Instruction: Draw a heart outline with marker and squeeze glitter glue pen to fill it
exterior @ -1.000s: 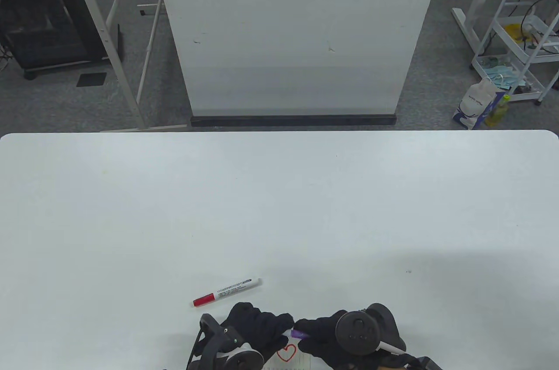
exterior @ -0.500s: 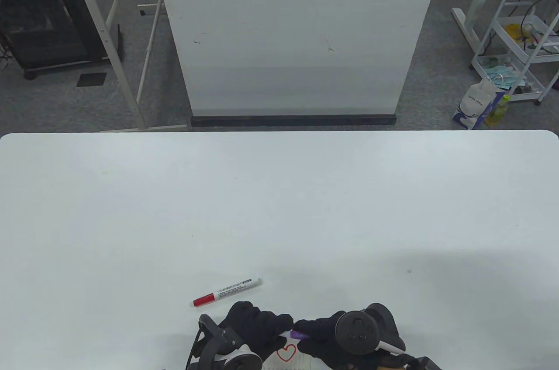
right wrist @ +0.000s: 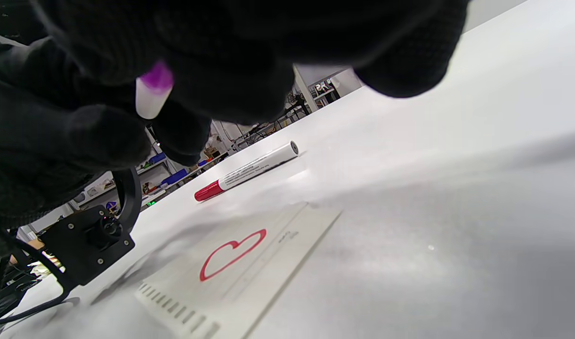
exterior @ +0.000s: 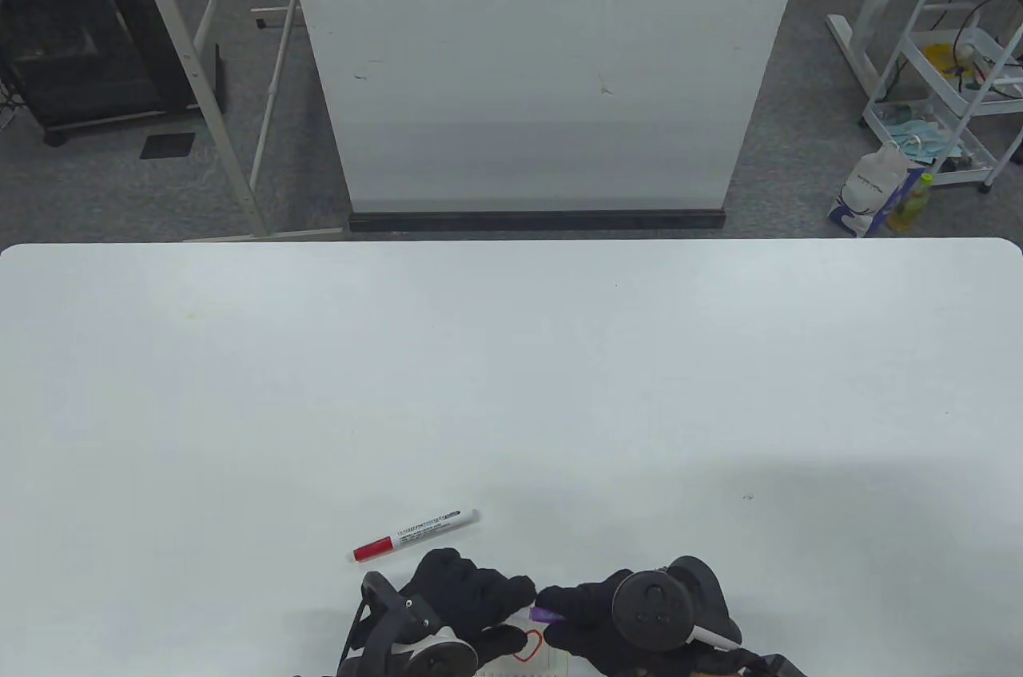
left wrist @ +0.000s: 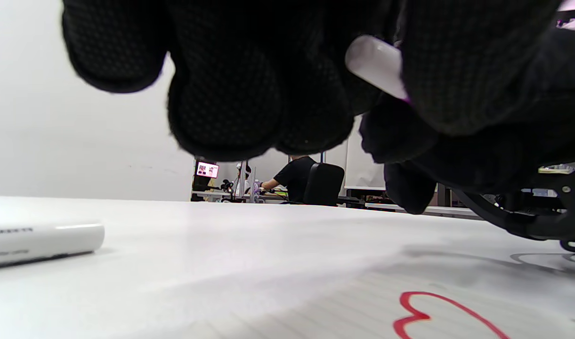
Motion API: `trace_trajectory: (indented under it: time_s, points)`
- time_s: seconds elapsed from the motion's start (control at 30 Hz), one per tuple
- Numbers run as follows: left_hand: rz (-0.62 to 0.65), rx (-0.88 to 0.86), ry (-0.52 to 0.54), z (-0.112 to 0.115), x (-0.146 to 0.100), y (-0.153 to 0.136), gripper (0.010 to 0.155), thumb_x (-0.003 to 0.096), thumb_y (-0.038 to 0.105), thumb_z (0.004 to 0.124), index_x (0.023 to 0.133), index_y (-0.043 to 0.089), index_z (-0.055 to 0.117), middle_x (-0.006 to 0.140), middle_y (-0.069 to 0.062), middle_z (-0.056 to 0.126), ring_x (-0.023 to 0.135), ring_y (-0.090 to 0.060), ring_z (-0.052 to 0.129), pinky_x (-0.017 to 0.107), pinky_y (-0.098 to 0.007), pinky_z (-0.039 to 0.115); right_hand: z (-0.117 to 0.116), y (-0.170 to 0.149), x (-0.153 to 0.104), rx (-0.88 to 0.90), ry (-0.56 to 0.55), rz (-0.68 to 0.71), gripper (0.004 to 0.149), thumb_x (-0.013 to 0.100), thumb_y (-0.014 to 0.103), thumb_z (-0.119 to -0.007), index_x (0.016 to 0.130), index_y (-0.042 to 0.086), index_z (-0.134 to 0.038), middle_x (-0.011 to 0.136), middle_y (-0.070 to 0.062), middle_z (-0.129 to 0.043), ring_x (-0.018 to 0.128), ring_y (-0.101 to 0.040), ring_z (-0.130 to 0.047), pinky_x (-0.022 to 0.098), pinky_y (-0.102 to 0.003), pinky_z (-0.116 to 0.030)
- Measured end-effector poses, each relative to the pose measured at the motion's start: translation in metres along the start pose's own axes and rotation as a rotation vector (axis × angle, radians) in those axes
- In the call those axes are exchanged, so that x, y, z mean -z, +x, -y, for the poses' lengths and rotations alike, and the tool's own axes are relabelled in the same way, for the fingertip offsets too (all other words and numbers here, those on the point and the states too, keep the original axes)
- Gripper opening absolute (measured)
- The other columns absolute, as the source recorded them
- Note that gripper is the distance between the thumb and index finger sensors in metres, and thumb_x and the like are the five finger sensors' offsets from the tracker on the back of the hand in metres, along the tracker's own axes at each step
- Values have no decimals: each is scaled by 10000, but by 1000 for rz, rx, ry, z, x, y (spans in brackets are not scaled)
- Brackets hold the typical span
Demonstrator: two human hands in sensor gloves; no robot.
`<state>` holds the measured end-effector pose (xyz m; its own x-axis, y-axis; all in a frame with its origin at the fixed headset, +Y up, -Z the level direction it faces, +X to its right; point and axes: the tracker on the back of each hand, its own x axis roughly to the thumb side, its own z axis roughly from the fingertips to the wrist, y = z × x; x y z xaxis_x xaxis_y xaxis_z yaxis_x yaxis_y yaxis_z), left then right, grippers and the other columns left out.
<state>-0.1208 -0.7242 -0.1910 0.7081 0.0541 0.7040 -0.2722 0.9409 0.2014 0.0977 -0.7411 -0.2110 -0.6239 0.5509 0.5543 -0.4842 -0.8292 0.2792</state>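
wide white desk (exterior: 511, 389), a pale panel standing beyond its far edge, carts and frames on grey floor behind. near the middle of the near edge: a lined sheet of paper (right wrist: 249, 263) with a red heart outline (right wrist: 233, 252) already drawn, nothing inside it yet (no glitter visible). just beyond the hands, toward the far edge: red-capped marker (exterior: 415, 534), lying flat, untouched, cap end toward the left edge.

above the paper, both hands together on one thing: glitter glue pen (right wrist: 151, 92), purple and white, held between them. right hand (exterior: 591, 613) curled round the purple part; left hand (exterior: 467, 597) pinching the white end (left wrist: 376, 66), probably a cap, though not certain from these views. likely step: uncapping or readying the pen before filling.

key relation: heart directly below and slightly nearer the near edge than the pen; pen's long axis roughly left-to-right, parallel to the near edge, so needing a tip-down turn before squeezing. right hand carrying the body, thus better placed to bring the tip down into the outline; left hand free afterwards to steady the paper.
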Motion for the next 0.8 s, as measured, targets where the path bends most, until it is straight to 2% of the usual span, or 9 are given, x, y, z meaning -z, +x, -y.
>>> trace_trajectory:
  time_s: [0.1, 0.33, 0.5, 0.8]
  points:
    - [-11, 24, 16, -1, 0, 1, 475, 408, 470, 893, 856, 325, 838, 681, 45, 1023, 497, -224, 1051, 561, -552, 804, 0, 0, 0, 2, 4, 0, 525, 365, 488, -779, 797, 205, -873, 365, 1, -1007, 68, -106, -928, 457, -427, -849]
    - [-45, 23, -33, -4, 0, -8, 463, 443, 499, 810, 865, 313, 856, 693, 30, 1027, 528, -243, 1042, 577, -568, 785, 2, -1, 0, -4, -14, -4, 524, 366, 486, -784, 799, 205, -872, 366, -1, -1007, 69, -107, -929, 458, -428, -848]
    - [-111, 42, -66, -7, -1, -17, 466, 429, 523, 841, 840, 310, 894, 723, 28, 1010, 581, -253, 1012, 604, -587, 752, 3, -1, 0, -45, -31, -12, 519, 361, 482, -806, 796, 209, -878, 366, 0, -1009, 68, -106, -930, 455, -428, -850]
    - [-148, 120, -331, 13, 3, -11, 462, 387, 499, 909, 805, 304, 928, 714, 29, 1009, 666, -278, 963, 645, -638, 683, -5, 1, 2, -131, 42, -10, 523, 359, 467, -805, 775, 165, -897, 336, -2, -1022, 41, -102, -937, 431, -426, -866]
